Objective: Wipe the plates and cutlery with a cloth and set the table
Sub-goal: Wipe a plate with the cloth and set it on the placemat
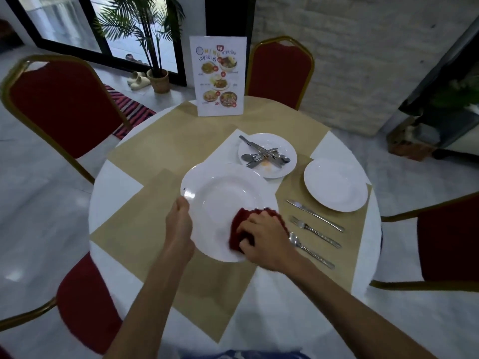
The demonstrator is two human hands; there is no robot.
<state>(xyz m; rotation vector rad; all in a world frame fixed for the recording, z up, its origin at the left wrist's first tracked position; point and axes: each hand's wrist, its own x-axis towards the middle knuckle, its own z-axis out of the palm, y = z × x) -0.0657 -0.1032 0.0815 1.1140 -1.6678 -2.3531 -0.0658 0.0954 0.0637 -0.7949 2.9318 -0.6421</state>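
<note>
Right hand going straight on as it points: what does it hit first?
Sliding the cloth across the plate, the right hand probably meets the left hand gripping the rim; depth unclear.

glossy plate — nubby cloth

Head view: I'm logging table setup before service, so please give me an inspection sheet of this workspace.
Surface: round white table with tan paper mats.
Job's things: large plate being wiped with red cloth; far plate piled with cutlery, with an orange stain; right plate bare; knife, fork, spoon laid beside it.
Clutter: standing menu card.
Hands: left hand grips the large plate's rim; right hand holds the red cloth against it.
Cables: nothing seen.
Surroundings: red chairs, potted plant, slippers.
</note>
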